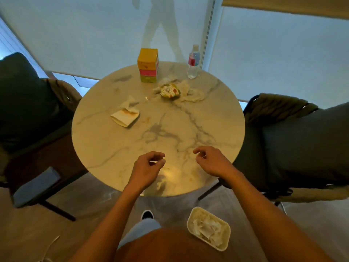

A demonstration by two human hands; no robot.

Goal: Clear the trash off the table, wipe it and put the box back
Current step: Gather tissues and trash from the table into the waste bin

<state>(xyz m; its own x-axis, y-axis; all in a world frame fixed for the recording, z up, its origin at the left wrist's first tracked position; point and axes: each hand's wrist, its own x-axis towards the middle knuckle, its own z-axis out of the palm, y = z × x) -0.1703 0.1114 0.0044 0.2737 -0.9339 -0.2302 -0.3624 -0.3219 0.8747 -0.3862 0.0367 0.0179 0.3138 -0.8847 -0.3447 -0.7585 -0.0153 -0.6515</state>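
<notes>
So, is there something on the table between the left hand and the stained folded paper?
Nothing visible stands in the way. The left hand hovers over the near edge of the marble table, and only bare tabletop lies between it and the stained folded paper, farther away on the left.

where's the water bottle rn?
In the head view, the water bottle stands upright at the table's far edge, right of centre, to the right of the stacked boxes and just behind the crumpled tissues.
</notes>
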